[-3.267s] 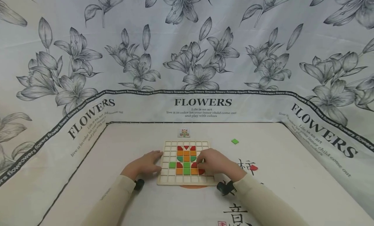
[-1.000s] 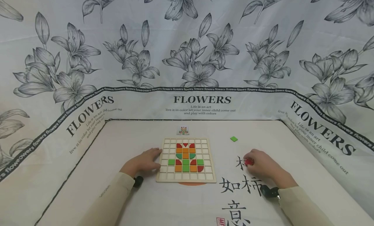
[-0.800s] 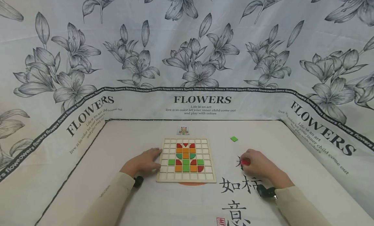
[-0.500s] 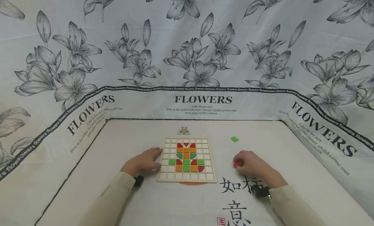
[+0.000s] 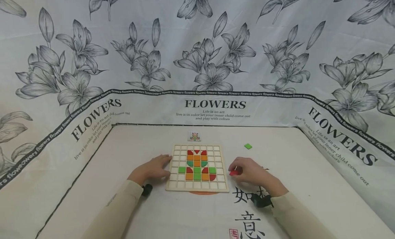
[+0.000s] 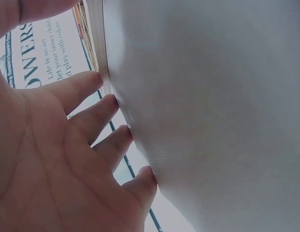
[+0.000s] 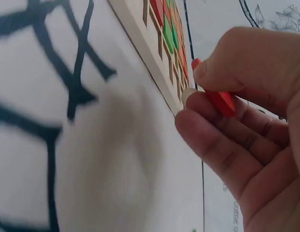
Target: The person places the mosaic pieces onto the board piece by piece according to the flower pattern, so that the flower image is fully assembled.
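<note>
A pale wooden grid board (image 5: 180, 186) lies on the table, several red, orange and green tiles set in its squares as a flower-like figure. My right hand (image 5: 250, 170) is just right of the board and pinches a red tile (image 5: 235, 172) between thumb and fingers. The right wrist view shows the red tile (image 7: 220, 102) edge-on under the thumb, close to the board's side. At the board's left edge, my left hand (image 5: 153, 169) rests with fingers spread. In the left wrist view, fingertips (image 6: 110, 100) touch the side of the board.
Behind the board lies a small pattern card (image 5: 194, 136) with a similar figure. A loose green tile (image 5: 248, 146) is on the cloth at the back right. An orange round shape (image 5: 204, 193) peeks from the board's front edge. Black written characters (image 5: 248, 222) mark the cloth at front right.
The right hand left the board, where a green tile now sits at the figure's right, took the loose red tile from the cloth and carried it left to the board. The left hand stayed put.
</note>
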`<move>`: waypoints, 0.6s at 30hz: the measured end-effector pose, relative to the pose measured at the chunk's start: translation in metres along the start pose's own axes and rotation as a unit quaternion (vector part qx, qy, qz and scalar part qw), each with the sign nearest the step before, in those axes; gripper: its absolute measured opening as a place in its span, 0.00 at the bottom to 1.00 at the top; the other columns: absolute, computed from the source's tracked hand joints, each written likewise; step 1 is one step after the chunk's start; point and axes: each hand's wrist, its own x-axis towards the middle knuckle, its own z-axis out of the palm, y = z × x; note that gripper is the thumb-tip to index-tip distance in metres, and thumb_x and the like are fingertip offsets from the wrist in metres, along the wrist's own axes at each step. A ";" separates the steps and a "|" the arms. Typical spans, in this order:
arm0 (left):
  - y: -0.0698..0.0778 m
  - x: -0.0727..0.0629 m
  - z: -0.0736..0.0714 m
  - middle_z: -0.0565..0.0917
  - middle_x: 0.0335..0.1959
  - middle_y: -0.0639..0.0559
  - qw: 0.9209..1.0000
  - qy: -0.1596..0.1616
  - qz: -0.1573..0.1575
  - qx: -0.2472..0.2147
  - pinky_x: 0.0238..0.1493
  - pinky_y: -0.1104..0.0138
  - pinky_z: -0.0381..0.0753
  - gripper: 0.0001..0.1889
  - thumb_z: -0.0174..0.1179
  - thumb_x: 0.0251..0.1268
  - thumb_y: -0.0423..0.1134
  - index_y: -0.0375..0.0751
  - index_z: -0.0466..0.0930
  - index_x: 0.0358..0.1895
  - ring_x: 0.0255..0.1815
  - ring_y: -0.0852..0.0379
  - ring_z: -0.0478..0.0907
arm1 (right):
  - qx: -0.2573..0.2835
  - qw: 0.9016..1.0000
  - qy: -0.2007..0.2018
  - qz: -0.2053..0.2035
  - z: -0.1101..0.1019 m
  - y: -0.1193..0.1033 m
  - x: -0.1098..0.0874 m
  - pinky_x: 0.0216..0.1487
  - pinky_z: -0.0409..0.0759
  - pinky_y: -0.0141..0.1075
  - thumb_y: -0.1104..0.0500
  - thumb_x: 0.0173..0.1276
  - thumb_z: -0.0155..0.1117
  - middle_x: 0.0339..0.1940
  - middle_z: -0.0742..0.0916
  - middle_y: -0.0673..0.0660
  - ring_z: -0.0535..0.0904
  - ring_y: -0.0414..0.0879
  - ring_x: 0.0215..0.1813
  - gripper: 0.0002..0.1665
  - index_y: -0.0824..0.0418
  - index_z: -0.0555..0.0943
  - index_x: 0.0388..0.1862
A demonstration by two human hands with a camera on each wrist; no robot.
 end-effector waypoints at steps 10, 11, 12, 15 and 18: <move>-0.003 0.001 0.001 0.58 0.77 0.46 1.000 -0.003 0.000 0.005 0.77 0.47 0.55 0.42 0.56 0.53 0.46 0.45 0.57 0.75 0.79 0.44 0.52 | 0.082 0.996 -0.003 -0.025 0.016 -0.023 0.014 0.46 0.81 0.35 0.59 0.61 0.69 0.38 0.86 0.42 0.78 0.39 0.41 0.08 0.50 0.87 0.40; -0.002 0.000 0.000 0.58 0.77 0.46 1.000 -0.002 -0.001 0.004 0.77 0.47 0.55 0.42 0.56 0.53 0.46 0.45 0.57 0.75 0.79 0.44 0.51 | 0.092 0.995 -0.001 -0.026 0.017 -0.026 0.016 0.46 0.82 0.35 0.59 0.62 0.68 0.38 0.87 0.42 0.79 0.39 0.41 0.08 0.49 0.87 0.39; -0.002 0.000 -0.001 0.58 0.77 0.46 1.000 -0.001 -0.001 0.003 0.77 0.47 0.55 0.42 0.56 0.53 0.46 0.45 0.57 0.75 0.79 0.44 0.51 | 0.100 0.995 0.001 -0.028 0.018 -0.029 0.019 0.46 0.81 0.35 0.59 0.62 0.68 0.38 0.87 0.42 0.79 0.39 0.41 0.07 0.48 0.87 0.38; -0.001 -0.001 -0.002 0.58 0.77 0.46 1.000 -0.001 0.001 0.002 0.77 0.47 0.55 0.42 0.56 0.53 0.46 0.45 0.57 0.75 0.79 0.44 0.51 | 0.119 0.992 -0.001 -0.033 0.022 -0.037 0.025 0.46 0.81 0.35 0.59 0.63 0.67 0.37 0.88 0.42 0.79 0.39 0.40 0.06 0.48 0.88 0.36; -0.001 -0.002 -0.002 0.58 0.77 0.45 1.000 -0.001 0.002 0.002 0.77 0.47 0.54 0.42 0.56 0.53 0.46 0.44 0.57 0.75 0.79 0.43 0.51 | 0.131 0.991 -0.010 -0.031 0.025 -0.044 0.031 0.44 0.80 0.34 0.57 0.64 0.67 0.35 0.88 0.41 0.79 0.39 0.39 0.05 0.48 0.88 0.35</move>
